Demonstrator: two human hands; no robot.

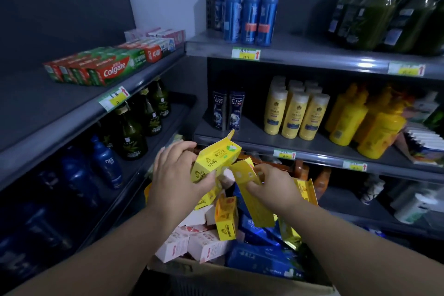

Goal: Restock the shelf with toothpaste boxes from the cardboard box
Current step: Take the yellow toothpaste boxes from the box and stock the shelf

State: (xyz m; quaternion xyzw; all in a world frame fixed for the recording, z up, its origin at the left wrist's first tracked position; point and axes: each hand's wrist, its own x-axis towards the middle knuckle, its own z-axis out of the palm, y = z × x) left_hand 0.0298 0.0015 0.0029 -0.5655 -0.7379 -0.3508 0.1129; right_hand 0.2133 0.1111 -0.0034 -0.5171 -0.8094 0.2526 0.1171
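Above the carton (pixel 228 276), the left hand (pixel 175 175) is gripping a yellow box (pixel 216 158), fingers curled round it; the right hand (pixel 274 187) is pinching a second box (pixel 254 206). Both are looking light and crushable, so gentle holds across the long sides are probably suiting them.

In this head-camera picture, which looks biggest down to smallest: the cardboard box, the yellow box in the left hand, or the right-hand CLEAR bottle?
1. cardboard box
2. yellow box, held in the left hand
3. CLEAR bottle
Nearness to the camera enlarges the yellow box; true sizes unsure.
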